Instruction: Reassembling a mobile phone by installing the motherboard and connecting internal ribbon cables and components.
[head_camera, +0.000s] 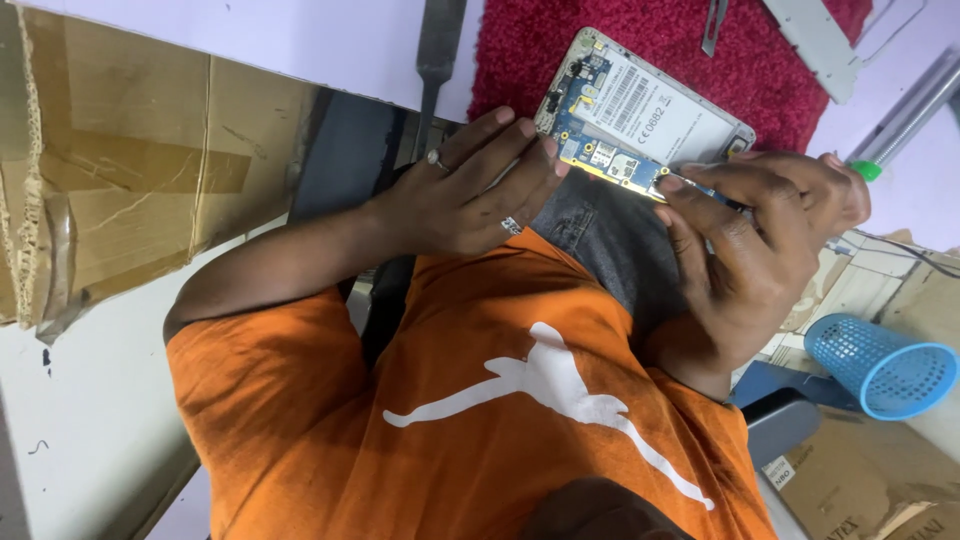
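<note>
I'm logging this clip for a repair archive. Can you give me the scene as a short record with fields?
Left hand: fingertips steady the opened phone's edge; rings on two fingers
Right hand: fingers on the circuit board's end
Opened phone: back off, blue circuit board and white-labelled battery exposed
Surface: red cloth
Nearby: metal tweezers, blue mesh cup, cardboard box

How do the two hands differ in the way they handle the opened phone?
The left hand wears two rings and lies with fingers stretched flat against the opened phone's edge. The right hand shows no rings, curls more, and pinches down on the circuit board's lower corner. Both touch the phone's near edge over the person's lap.
</note>
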